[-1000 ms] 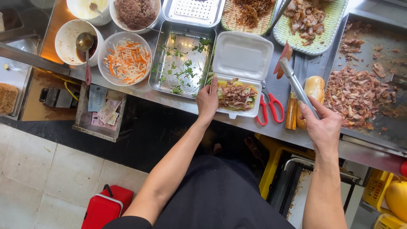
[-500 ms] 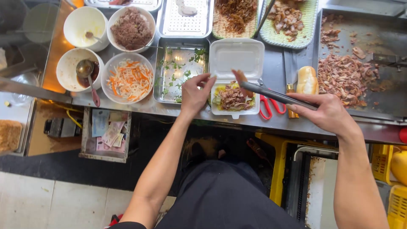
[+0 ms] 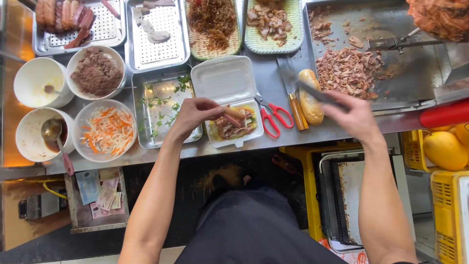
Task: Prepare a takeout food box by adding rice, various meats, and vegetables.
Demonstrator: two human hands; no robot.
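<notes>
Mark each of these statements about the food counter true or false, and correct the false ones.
1. The left hand is over the open foam box. True.
2. The right hand holds red scissors. False: it grips metal tongs; the scissors lie on the counter.
3. The bread roll lies inside the box. False: it lies on the counter beside the knife.
4. The shredded carrot bowl sits left of the herb tray. True.

A street food stall: griddle (image 3: 391,73) of meat, topping bowls (image 3: 105,129), cash drawer (image 3: 97,195).
</notes>
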